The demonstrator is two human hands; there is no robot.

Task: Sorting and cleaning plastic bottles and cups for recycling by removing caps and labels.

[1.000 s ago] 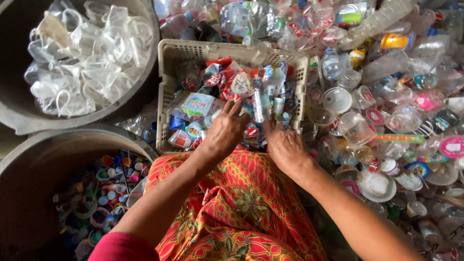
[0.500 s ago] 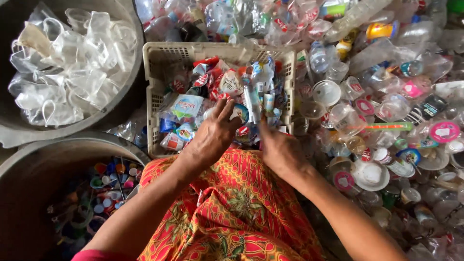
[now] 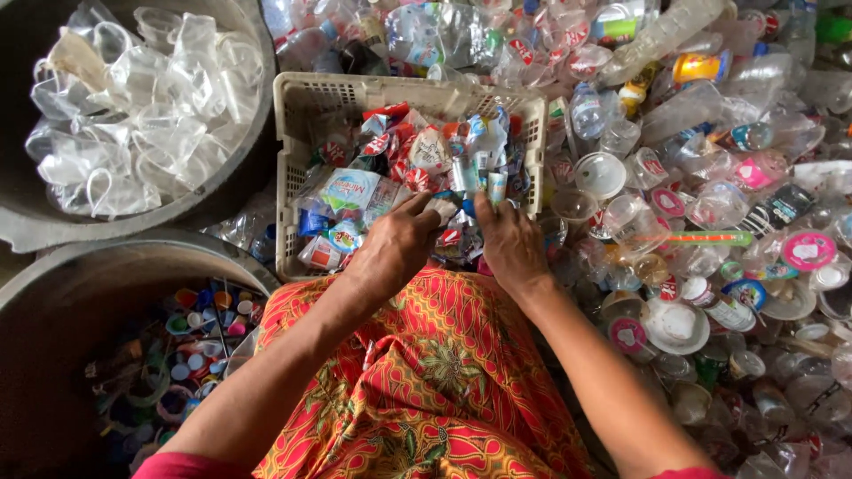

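Hands: left hand [image 3: 397,244] and right hand [image 3: 509,241] meet over near edge of cream perforated plastic basket [image 3: 293,177], both pinching one small blue-and-white crumpled plastic wrapper [image 3: 454,202] between fingertips; wrapper lies just far of both, equally close. Grey tub of clear plastic cups [image 3: 133,106] far left.

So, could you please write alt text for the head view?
Two bare hands, left hand and right hand, pinch a small plastic piece over a cream basket of wrappers, beside tubs of clear cups and coloured caps.
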